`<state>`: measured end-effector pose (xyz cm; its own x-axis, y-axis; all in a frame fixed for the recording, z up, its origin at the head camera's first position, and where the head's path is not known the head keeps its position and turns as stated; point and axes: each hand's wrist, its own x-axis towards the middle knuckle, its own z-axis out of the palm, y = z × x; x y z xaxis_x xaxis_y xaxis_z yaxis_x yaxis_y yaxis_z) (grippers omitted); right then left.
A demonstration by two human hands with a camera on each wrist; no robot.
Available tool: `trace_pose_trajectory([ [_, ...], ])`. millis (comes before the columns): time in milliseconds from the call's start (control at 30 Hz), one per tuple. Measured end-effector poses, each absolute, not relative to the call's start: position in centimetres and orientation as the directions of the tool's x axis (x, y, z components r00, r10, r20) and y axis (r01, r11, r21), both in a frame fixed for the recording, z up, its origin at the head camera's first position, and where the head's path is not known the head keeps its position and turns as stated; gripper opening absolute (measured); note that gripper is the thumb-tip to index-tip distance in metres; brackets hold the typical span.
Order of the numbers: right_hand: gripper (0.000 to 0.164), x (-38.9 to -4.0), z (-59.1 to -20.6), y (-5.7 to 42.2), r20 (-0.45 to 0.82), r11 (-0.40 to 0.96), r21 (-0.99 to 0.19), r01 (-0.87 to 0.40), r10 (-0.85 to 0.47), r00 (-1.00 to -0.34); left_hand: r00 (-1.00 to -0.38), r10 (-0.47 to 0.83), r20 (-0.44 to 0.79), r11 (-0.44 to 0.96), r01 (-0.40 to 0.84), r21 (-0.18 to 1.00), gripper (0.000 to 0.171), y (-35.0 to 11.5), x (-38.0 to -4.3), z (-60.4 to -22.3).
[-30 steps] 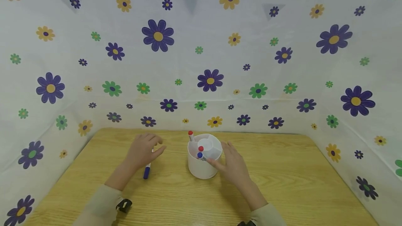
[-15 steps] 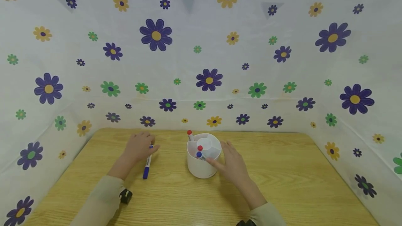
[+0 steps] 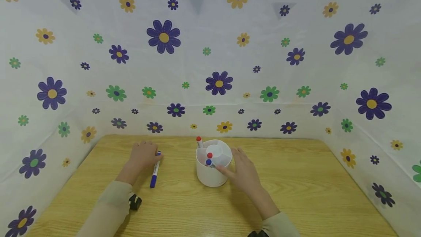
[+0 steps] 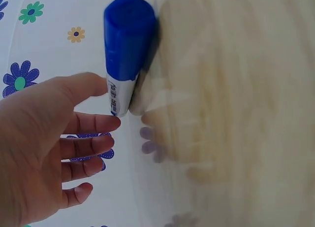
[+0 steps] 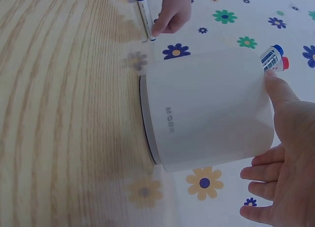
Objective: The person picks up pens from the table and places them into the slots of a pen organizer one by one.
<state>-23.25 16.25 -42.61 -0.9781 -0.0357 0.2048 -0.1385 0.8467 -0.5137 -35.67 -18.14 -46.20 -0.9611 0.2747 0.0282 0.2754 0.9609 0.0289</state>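
A white marker with a blue cap [image 3: 153, 181] lies on the table at the left, lengthwise away from me. My left hand [image 3: 142, 156] is over its far end; in the left wrist view the thumb and index fingertip are right at the barrel of the marker [image 4: 120, 94], the other fingers loosely bent. Right of centre stands a round white pen holder [image 3: 210, 175] with compartments. Two red-ended markers [image 3: 199, 142] and a blue-ended marker [image 3: 209, 162] stick out of it. My right hand [image 3: 245, 173] rests at its right side, thumb at the rim, fingers fairly straight behind.
The wood-grain table [image 3: 296, 185] ends at a white flower-print cloth [image 3: 250, 54] that rises at the back and both sides. Black wrist devices [image 3: 135, 202] sit at both sleeves.
My left hand has moved left and down to the far end of the marker, uncovering more of its barrel. The marker, pen holder and right hand have stayed in place.
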Motion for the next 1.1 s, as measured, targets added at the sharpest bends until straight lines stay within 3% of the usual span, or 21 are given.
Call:
trace_pose_trajectory([
  [633, 0.086, -23.4, -42.8, 16.3, 0.192, 0.848, -0.513, -0.13, -0.034, -0.981, -0.963, 0.26, -0.066, 0.963, 0.253, 0.093, 0.037, -17.3, -36.2, -46.4],
  [1100, 0.088, -23.4, -42.7, 16.3, 0.186, 0.841, -0.526, -0.132, -0.038, -0.982, -0.948, 0.314, 0.045, 0.943, 0.317, 0.105, 0.032, -16.0, -35.5, -45.0],
])
